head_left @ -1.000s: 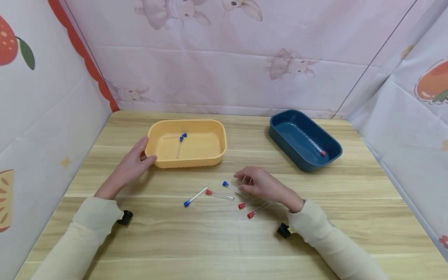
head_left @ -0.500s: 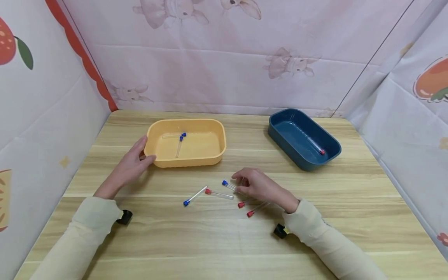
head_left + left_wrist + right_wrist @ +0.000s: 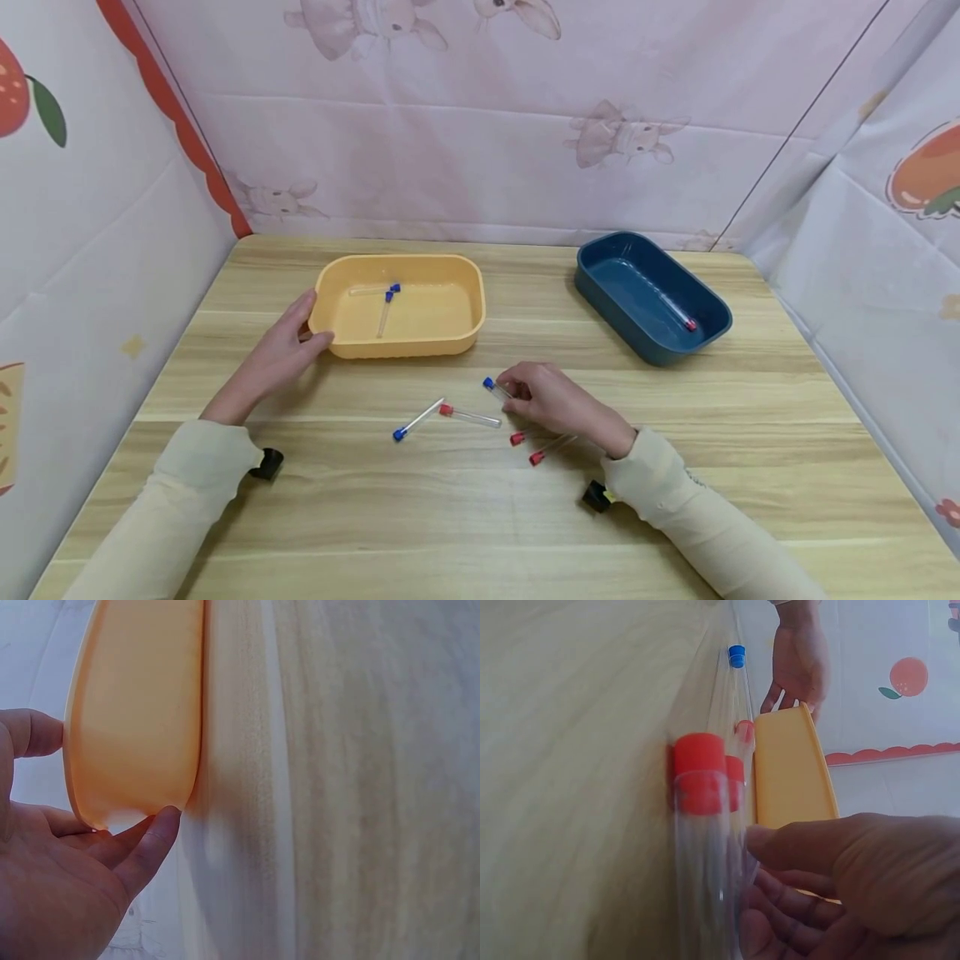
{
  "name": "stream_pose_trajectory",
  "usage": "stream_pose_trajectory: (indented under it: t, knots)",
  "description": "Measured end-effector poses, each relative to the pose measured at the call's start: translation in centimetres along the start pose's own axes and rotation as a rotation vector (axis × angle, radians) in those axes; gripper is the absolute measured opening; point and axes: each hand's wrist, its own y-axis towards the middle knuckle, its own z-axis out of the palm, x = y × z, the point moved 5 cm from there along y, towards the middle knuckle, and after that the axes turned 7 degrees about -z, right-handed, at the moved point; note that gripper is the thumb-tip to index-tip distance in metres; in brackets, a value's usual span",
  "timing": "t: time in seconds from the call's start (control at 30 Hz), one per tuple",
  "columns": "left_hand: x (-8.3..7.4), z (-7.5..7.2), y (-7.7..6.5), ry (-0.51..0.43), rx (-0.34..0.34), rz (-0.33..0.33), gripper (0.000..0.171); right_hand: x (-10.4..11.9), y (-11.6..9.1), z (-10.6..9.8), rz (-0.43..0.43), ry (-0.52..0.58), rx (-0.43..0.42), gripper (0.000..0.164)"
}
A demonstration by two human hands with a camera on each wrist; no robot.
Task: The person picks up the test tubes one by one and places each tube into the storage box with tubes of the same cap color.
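My left hand [image 3: 279, 350] holds the left end of a yellow plastic bin [image 3: 427, 347], thumb and fingers on its outside in the left wrist view. Two blue-capped test tubes [image 3: 387, 308] lie inside it. My right hand [image 3: 558, 402] pinches a clear test tube with a blue cap [image 3: 489, 383]; its far end is hidden behind the fingers. Close by on the table lie two red-capped tubes [image 3: 537, 457], partly under that hand. Left of them are another red-capped tube [image 3: 472, 417] and a blue-capped tube [image 3: 417, 420].
A dark blue bin [image 3: 618, 321] stands angled at the back right, with a red-capped tube [image 3: 689, 323] inside. The wooden table [image 3: 450, 517] is enclosed by printed cloth walls [image 3: 480, 167] at the back and sides.
My right hand has shifted slightly left and its fingers have closed on the blue-capped tube, whose cap has moved a little up and right. My left hand stays on the yellow bin.
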Motion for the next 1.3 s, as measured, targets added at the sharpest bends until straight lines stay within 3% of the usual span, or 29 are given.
stream_pose_trajectory:
  t: [0.23, 0.4, 0.63, 0.7, 0.9, 1.0, 1.1, 1.3]
  knots:
    - [0.0, -0.2, 0.0, 0.017, -0.001, -0.003, 0.082, 0.0, 0.3, -0.2, 0.024, -0.012, -0.006, 0.031]
    - [0.1, -0.2, 0.0, 0.018, -0.003, 0.001, 0.081, 0.2, 0.7, -0.3, 0.023, -0.024, -0.014, 0.01]
    - [0.1, -0.3, 0.0, 0.014, -0.003, -0.002, 0.082, -0.1, 1.0, -0.4, 0.125, 0.036, -0.039, 0.011]
    - [0.2, -0.2, 0.0, 0.014, -0.001, -0.009, 0.082, -0.1, 0.9, -0.4, 0.155, 0.066, -0.044, 0.017]
    - [0.3, -0.2, -0.1, 0.015, 0.002, -0.021, 0.083, -0.4, 0.8, -0.2, 0.268, 0.177, -0.043, 0.057]
    - [0.2, -0.1, -0.1, 0.018, 0.004, -0.026, 0.082, -0.6, 0.7, -0.2, 0.287, 0.191, -0.041, 0.056]
    - [0.0, -0.1, 0.0, 0.016, 0.006, -0.02, 0.082, -0.8, 0.6, -0.5, 0.247, 0.151, -0.027, 0.054]
    - [0.0, -0.1, 0.0, 0.009, 0.009, -0.013, 0.082, -1.2, 0.0, -1.2, 0.109, 0.054, 0.051, 0.077]
